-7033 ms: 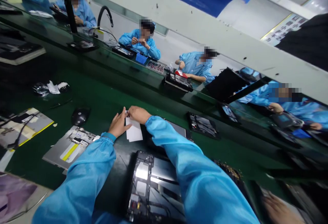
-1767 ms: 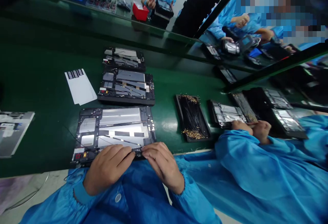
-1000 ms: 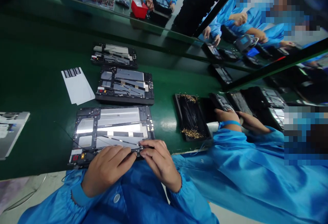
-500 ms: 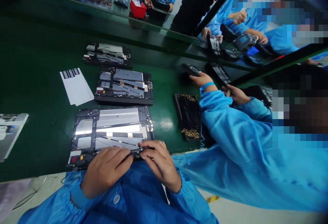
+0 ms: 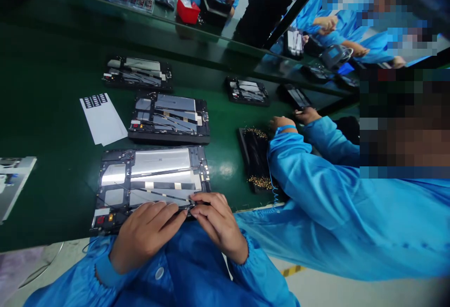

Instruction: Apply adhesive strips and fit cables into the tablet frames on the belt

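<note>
An opened tablet (image 5: 160, 161), its silvery batteries and ribbon cables exposed, lies in front of me at the table's near edge. Across its front left side lies my left hand (image 5: 146, 229), fingers curled and close together, the thumb tip reaching to my right fingers. My right hand (image 5: 220, 225) pinches at the front right edge of the tablet, thumb against fingertips. Whatever both hands grip there is too small and covered to make out. Thin black wires (image 5: 105, 199) stick up at the tablet's left side.
Beyond it sit a stacked opened tablet (image 5: 176, 115), another one (image 5: 138, 71) and a smaller-looking one (image 5: 248, 91). White label sheets (image 5: 103, 122) lie left. At right, a tray of black cables (image 5: 258, 157) with gold ends stands beside a co-worker's sleeve (image 5: 298, 161).
My left thumb has moved right, closer to my right fingers. The co-worker's hand has set a tablet down on the table at the back and drawn away from it.
</note>
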{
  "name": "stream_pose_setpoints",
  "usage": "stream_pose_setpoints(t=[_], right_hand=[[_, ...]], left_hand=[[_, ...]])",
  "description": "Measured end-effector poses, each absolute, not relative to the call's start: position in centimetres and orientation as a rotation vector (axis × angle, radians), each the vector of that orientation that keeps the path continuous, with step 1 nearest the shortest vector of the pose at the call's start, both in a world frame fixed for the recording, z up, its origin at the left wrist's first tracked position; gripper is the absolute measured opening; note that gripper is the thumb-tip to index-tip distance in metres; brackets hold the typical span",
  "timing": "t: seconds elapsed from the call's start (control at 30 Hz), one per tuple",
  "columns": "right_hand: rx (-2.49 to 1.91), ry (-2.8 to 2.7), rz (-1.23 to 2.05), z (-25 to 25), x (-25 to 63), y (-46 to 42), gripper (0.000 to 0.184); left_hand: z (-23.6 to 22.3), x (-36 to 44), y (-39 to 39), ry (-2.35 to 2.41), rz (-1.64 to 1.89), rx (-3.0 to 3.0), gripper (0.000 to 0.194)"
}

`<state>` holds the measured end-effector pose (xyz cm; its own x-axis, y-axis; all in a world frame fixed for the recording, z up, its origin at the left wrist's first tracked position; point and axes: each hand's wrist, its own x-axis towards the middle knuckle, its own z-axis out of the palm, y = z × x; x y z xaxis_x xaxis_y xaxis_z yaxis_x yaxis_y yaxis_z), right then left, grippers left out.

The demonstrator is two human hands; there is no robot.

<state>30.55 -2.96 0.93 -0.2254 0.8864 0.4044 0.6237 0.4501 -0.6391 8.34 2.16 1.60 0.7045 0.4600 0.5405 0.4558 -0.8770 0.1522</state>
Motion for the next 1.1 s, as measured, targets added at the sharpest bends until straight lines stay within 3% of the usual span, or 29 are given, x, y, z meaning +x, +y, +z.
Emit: stream_pose_setpoints(t=[0.3, 0.5, 0.73, 1.1], right_hand=[[-1.28, -1.946, 0.432, 0.5, 30.5, -2.9, 0.011], [-1.233, -1.873, 0.395, -0.6, 30.9, -3.7, 0.021], [-1.166, -1.951, 0.111, -1.2, 31.0, -4.4, 0.034], [-1.16, -2.027, -0.071, -1.6, 30.8, -3.9, 0.03]], left_hand=[[1.8, 8.6, 2.1, 0.775, 0.856, 2.92, 0.031], [1.9, 8.7, 2.2, 0.771, 0.857, 2.918, 0.033], [2.0, 8.6, 2.2, 0.773, 0.857, 2.899, 0.032], [1.7, 8.5, 1.9, 0.793, 0.851, 2.906, 0.03]])
